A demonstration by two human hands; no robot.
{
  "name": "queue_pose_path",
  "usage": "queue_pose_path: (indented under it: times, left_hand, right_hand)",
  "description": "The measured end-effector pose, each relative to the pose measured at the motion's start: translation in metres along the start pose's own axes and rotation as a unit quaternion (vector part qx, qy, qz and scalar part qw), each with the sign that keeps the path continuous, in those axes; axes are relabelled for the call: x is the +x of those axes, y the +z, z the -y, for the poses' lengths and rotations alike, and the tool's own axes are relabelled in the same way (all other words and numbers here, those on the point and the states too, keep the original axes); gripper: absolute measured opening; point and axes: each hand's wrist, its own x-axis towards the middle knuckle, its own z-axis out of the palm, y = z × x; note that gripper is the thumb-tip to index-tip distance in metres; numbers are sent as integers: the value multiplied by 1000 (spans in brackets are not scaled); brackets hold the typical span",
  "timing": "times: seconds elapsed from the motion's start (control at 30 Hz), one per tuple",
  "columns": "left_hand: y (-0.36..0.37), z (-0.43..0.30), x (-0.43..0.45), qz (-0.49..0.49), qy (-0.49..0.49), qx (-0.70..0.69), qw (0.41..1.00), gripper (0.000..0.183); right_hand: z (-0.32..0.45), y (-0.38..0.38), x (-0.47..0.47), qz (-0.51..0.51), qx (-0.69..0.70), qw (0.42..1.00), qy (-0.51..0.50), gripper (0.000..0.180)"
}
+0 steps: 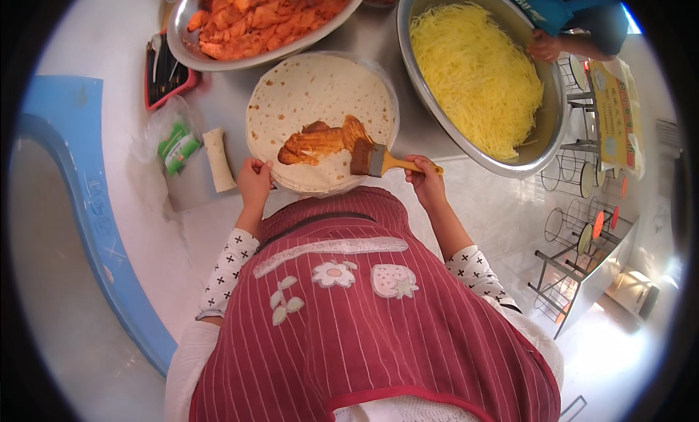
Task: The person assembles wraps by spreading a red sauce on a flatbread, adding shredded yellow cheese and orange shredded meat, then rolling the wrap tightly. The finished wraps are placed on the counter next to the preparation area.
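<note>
A stack of round flatbreads point(317, 94) lies on clear plastic in front of me, with reddish-brown sauce point(319, 143) smeared over part of the top one. My right hand point(427, 183) grips the yellow handle of a wide pastry brush point(368, 157); its sauce-coated bristles touch the flatbread near its lower right edge. At the stack's lower left edge, my left hand point(256, 180) has thumb and fingertips pinched at the rim; whether they hold the top flatbread's edge is hard to tell. A rolled flatbread point(219, 161) lies on the metal table to the left of that hand.
Metal bowls of orange-red sliced food point(267, 20) and yellow shreds point(475, 78) stand beyond the stack. A red-rimmed tray point(169, 72) and a green packet point(179, 148) lie left. Another person's hand point(545, 45) touches the right bowl. Stools point(584, 236) stand at right.
</note>
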Motion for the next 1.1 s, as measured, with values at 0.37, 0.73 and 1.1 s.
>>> queue_pose_path:
  times: [0.37,0.73,1.1]
  left_hand:
    - [0,1,3,28,-6,-11,1000,18]
    - [2,37,13,-13,112,70,991,21]
    - [1,6,0,20,8,-34,999,21]
  right_hand:
    - [40,123,-11,165,-284,924,-193,21]
    - [129,142,-12,192,-374,856,-301,21]
    - [244,215,163,-28,-323,745,-583,16]
